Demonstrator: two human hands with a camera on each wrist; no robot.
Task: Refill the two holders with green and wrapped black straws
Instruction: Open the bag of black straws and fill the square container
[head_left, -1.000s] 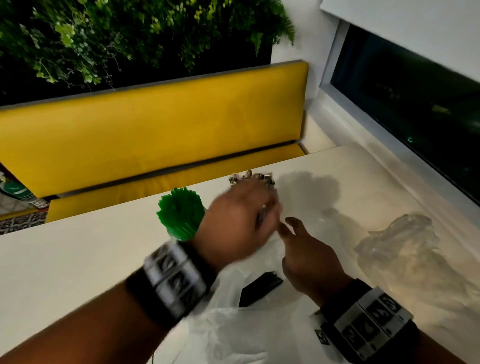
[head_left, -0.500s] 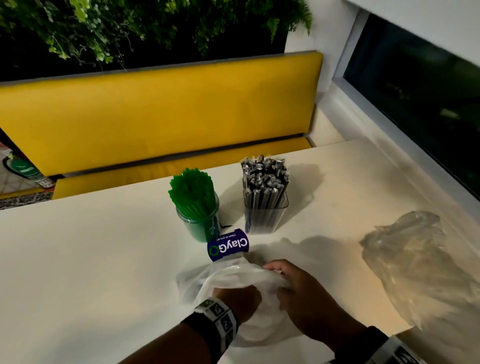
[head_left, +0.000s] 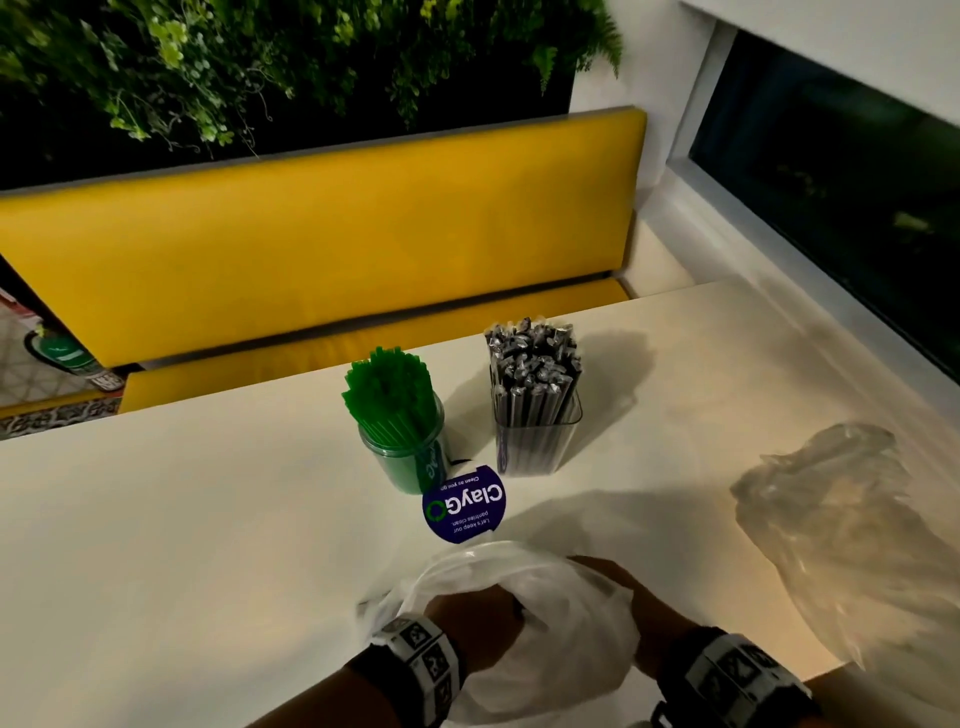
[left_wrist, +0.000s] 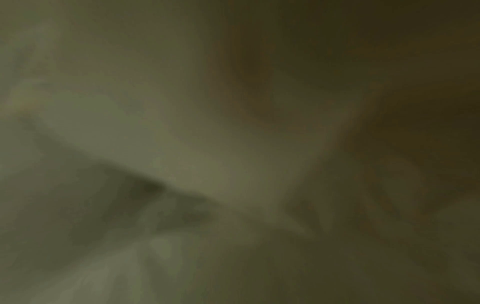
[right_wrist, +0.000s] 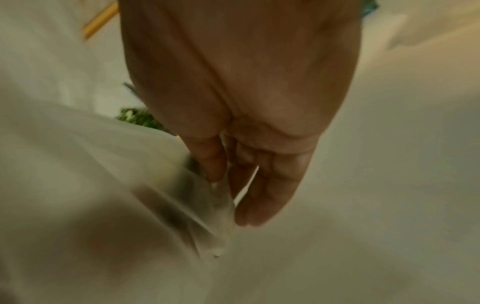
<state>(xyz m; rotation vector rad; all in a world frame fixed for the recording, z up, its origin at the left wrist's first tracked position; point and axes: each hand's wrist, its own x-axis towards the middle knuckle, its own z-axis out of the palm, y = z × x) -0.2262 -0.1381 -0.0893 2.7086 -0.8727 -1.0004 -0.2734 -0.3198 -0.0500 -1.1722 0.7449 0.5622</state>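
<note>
Green straws (head_left: 390, 400) fill a round holder (head_left: 410, 467) near the table's far edge. To its right, wrapped black straws (head_left: 532, 364) stand packed in a clear square holder (head_left: 535, 447). At the near edge lies a white plastic bag (head_left: 545, 639). My left hand (head_left: 470, 616) reaches into the bag's mouth, and its fingers are hidden by the plastic. My right hand (head_left: 618, 592) holds the bag's right edge. In the right wrist view the thumb and fingers (right_wrist: 272, 185) pinch the thin film. The left wrist view is a dark blur.
A round purple ClayGo sign (head_left: 464, 505) stands just in front of the holders. A crumpled clear plastic bag (head_left: 841, 519) lies on the table (head_left: 182, 545) at the right. A yellow bench (head_left: 311, 249) runs behind the table, with a window (head_left: 831, 171) at right.
A second ago my left hand was up at the black straws. It has come back down and gone into the white bag, which the right hand now holds at its edge.
</note>
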